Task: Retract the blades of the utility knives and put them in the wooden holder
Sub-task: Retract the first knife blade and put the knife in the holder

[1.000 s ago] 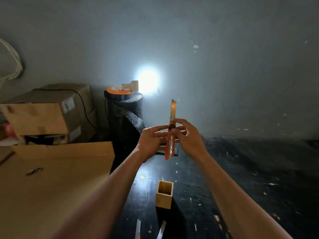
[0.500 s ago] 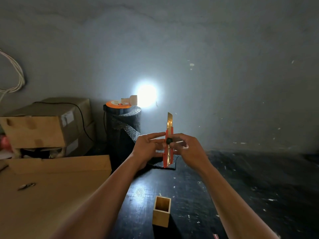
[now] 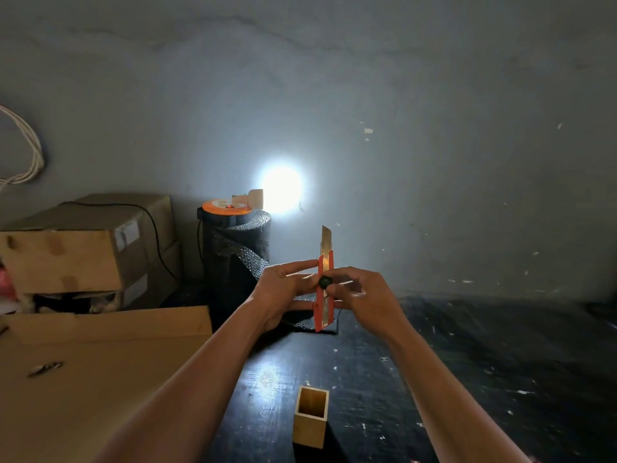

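An orange utility knife (image 3: 324,302) stands upright in mid-air between both hands, its metal blade (image 3: 326,241) sticking out above the handle. My left hand (image 3: 282,292) pinches the handle from the left side. Fingers of my right hand (image 3: 365,295) rest at the black slider knob on the handle's front. Below, on the dark table, a square wooden holder (image 3: 310,426) stands upright and open at the top, with nothing visible inside it.
A large cardboard sheet (image 3: 83,379) covers the table's left part, with a small metal piece (image 3: 45,368) on it. Stacked cardboard boxes (image 3: 83,252) stand at the back left. A black bubble-wrap roll (image 3: 238,259) topped by an orange reel and a bright lamp stands behind the hands.
The blade sticks out less than one second ago. The view has tilted up, so the hands and holder sit lower in the frame and the blades near the bottom edge have left view.
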### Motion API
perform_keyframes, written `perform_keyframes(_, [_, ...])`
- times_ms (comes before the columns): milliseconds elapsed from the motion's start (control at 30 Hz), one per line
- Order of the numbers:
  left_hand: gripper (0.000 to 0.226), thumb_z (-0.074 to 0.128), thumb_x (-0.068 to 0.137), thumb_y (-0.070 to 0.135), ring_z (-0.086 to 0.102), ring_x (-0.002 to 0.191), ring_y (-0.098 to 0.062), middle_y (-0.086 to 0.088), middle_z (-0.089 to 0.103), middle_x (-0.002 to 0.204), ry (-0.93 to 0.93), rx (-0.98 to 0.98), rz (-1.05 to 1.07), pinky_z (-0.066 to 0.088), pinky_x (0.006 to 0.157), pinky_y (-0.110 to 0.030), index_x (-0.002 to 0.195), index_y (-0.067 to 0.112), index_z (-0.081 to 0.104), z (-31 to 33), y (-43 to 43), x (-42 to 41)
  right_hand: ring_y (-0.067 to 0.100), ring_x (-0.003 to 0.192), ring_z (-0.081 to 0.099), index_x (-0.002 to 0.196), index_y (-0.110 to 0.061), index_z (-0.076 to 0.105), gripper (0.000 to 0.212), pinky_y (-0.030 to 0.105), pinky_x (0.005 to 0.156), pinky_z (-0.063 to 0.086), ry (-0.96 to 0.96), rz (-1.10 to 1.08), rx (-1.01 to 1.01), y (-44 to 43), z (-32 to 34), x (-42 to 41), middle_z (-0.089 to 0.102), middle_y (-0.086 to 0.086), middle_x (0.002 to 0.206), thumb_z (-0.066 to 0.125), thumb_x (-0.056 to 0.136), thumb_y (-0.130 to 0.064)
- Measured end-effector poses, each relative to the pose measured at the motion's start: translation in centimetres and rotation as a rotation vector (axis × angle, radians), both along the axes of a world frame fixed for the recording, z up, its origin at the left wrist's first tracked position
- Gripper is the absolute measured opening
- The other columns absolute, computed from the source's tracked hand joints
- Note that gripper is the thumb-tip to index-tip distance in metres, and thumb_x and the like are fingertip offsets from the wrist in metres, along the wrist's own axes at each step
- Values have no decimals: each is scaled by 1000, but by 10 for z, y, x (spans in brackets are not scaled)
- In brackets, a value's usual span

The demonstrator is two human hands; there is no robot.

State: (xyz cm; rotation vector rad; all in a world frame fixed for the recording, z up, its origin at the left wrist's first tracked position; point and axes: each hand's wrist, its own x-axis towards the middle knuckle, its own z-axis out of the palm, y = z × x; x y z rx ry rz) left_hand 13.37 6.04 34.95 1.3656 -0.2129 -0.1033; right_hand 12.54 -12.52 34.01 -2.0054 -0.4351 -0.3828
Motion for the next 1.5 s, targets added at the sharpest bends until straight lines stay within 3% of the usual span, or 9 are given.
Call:
perform_keyframes(333, [29,70,89,-4,80,83,-26,-20,80,96,-14,45,92,64,65,-40,116,5,76,-2,-1,5,4,86,76,105,-34,77,22,18,73,59,46,54,-32,0,-10,-7,77,-16,99,74,91,-16])
perform_keyframes(633, [30,70,90,-4,80,83,-33,-20,81,95,-56,86,204,66,70,-46,117,7,77,0,-8,11,9,93,73,113,-33,75,23,30,90,61,30,-7,-152,4,-22,-9,77,-12,109,71,94,-20])
perform_keyframes(800, [36,71,90,-2,80,88,-33,-18,81,98,-102,118,223,66,75,-51,124,11,74,-1,-9,13,4,95,69,112,-41,68,24,22,89,52,-4,-24,-190,6,-20,-14,69,-23,108,65,98,-21])
perform_keyframes(900, [37,73,91,-1,81,76,-18,-7,81,92,-126,108,227,66,62,-38,125,13,73,0,-10,10,4,96,67,109,-38,65,18,26,91,53,10,-41,-192,8,-20,-14,66,-23,106,66,97,-24])
perform_keyframes(1067, [38,71,91,-3,81,73,-19,-6,81,88,-129,83,230,63,56,-32,127,10,71,1,-12,6,4,90,67,109,-34,63,15,32,91,59,17,-66,-178,10,-24,-13,65,-25,101,67,97,-26])
perform_keyframes(1167, [39,70,92,-3,81,80,-28,-16,80,97,-139,86,234,66,64,-40,129,11,71,1,-14,7,1,80,64,106,-28,57,22,16,74,53,34,-96,-137,12,-20,-16,62,-23,95,72,92,-37])
perform_keyframes(1267, [39,69,92,-3,80,84,-32,-16,81,96,-157,76,232,67,67,-42,128,12,71,3,-15,7,-3,81,64,112,-37,53,26,7,67,43,14,-72,-139,13,-18,-20,60,-31,95,70,92,-40])
perform_keyframes(1367, [39,70,92,-2,80,87,-34,-21,80,99,-158,56,223,66,64,-40,129,11,70,5,-13,8,-7,84,64,111,-47,55,25,11,77,48,-23,-55,-168,11,-18,-21,58,-37,98,65,98,-29])
perform_keyframes(1500, [39,70,92,-3,81,84,-31,-20,80,99,-177,74,225,66,62,-39,128,12,71,5,-14,6,-2,86,68,108,-38,59,17,27,85,61,-3,-69,-131,10,-20,-18,61,-33,97,67,96,-29])
